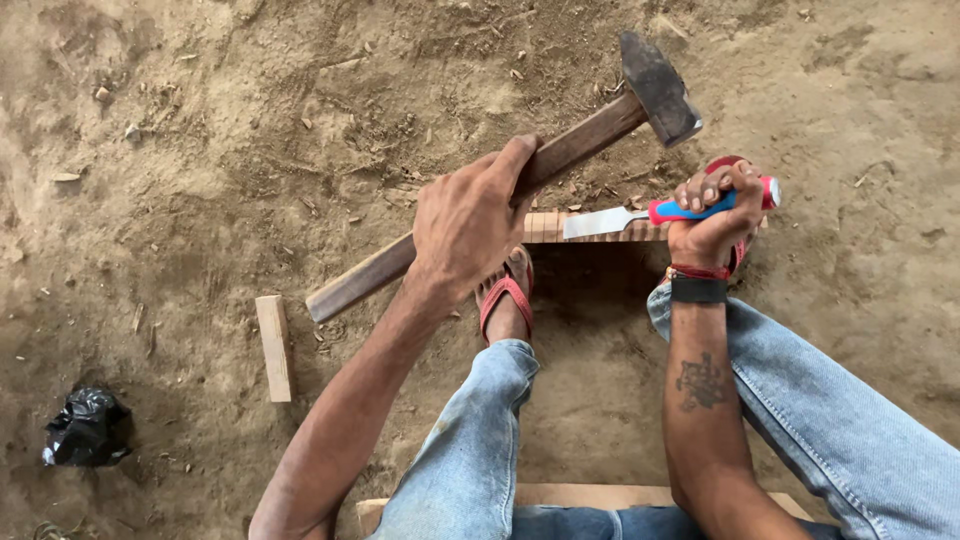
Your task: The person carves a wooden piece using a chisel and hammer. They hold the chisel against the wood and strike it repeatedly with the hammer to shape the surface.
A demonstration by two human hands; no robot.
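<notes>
My left hand (465, 230) grips the brown wooden handle of a hammer (655, 88), whose dark steel head is raised above and to the right. My right hand (712, 215) is closed around the red and blue handle of a chisel (605, 222). The chisel lies roughly level, its flat blade pointing left. The blade tip rests on a narrow wooden piece (545, 227) marked with several close cuts, which lies on the ground between my feet. My fingers hide most of the chisel handle.
Sandy ground strewn with wood chips surrounds me. A short wooden block (274, 347) lies at the left, and a crumpled black plastic bag (88, 427) at the lower left. My left foot wears a red sandal (505, 295). A wooden board (590, 494) lies beneath my legs.
</notes>
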